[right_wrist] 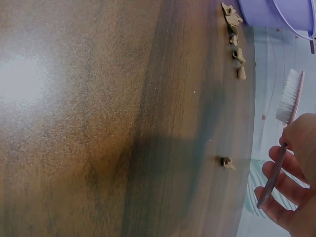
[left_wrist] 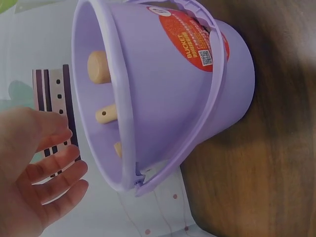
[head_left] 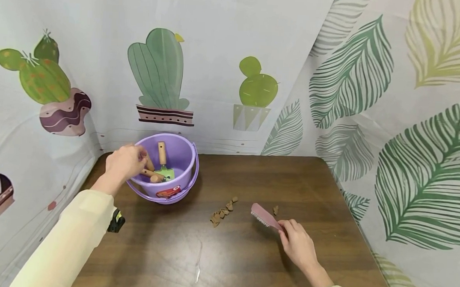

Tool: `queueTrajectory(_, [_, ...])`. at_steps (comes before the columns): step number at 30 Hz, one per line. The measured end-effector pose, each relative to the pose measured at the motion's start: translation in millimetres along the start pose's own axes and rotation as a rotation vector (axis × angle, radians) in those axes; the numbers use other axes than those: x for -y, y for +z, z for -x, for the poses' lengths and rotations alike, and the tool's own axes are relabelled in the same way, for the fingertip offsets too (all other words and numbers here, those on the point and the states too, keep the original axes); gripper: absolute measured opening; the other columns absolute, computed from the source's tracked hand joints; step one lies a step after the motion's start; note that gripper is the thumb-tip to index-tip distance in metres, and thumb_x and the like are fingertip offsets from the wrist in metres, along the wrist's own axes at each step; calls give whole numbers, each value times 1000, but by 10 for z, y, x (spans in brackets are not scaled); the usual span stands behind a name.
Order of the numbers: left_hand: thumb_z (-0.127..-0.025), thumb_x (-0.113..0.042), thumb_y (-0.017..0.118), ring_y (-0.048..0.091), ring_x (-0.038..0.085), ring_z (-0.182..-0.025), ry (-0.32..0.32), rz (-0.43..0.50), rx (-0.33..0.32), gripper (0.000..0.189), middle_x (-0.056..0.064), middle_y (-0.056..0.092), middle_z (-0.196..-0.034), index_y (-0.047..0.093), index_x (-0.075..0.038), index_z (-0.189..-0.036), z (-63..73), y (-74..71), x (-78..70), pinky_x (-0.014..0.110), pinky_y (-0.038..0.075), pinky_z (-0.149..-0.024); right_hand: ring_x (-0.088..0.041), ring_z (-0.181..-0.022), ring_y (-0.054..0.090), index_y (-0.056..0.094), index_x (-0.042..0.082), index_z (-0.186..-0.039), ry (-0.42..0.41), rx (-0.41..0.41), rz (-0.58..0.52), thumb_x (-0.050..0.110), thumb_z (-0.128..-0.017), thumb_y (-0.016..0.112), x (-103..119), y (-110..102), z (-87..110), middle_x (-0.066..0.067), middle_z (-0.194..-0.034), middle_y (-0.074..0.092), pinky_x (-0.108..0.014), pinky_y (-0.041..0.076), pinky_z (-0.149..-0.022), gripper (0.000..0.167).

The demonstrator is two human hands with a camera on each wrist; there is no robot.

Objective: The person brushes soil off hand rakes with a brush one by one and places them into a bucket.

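A purple bucket (head_left: 182, 175) stands at the table's back left, holding several wooden-handled tools, among them one with a green blade (head_left: 168, 173). Over its left rim is my left hand (head_left: 124, 162); in the left wrist view that hand (left_wrist: 42, 170) has loosely bent fingers and nothing in them. My right hand (head_left: 299, 245) grips the handle of a pink brush (head_left: 264, 214) with white bristles (right_wrist: 289, 98), held above the table. Just beyond the brush lies one small brown crumpled piece (head_left: 276, 210). Left of it, several more brown pieces (head_left: 224, 212) form a slanting line.
The dark wooden table (head_left: 163, 252) meets a hanging cloth (head_left: 217, 74) printed with cacti and leaves at its back and sides. The bucket's handle (head_left: 194, 180) hangs down over its front. A black strap device (head_left: 116, 220) sits at the left wrist.
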State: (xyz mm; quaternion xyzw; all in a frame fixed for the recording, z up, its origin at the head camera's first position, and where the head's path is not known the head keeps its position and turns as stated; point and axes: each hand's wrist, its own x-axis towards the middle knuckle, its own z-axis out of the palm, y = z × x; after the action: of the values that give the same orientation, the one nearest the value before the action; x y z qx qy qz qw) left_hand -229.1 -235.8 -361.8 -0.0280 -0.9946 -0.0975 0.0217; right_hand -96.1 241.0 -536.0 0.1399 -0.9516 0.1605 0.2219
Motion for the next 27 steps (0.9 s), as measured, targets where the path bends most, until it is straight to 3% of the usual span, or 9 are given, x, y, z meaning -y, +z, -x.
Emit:
queueTrajectory(7, [-83,-22,54,60,44,-87,73,-3,-30,24,14,61,-104,63,-11,-103,98,4,-61,53,46,-62,-18,-73,58,64,10,-98,21,16,2,9,-74,72,-8,0,3,-1,-86,60,-37,49,-57,25])
queueTrajectory(18, [-79,-19,60,62,34,-73,180,8,-116,13,5,62,-92,63,-14,-91,278,51,-129,48,45,-53,-17,-73,59,64,8,-100,56,53,-4,9,-76,72,-49,-14,6,-3,-87,61,-33,49,-54,25])
queueTrajectory(27, [-78,-18,65,64,34,-73,243,37,-176,15,6,63,-96,65,-13,-92,433,108,-219,49,47,-55,-15,-70,56,64,8,-98,75,49,-8,8,-75,72,-84,-29,2,-2,-84,60,-30,46,-51,24])
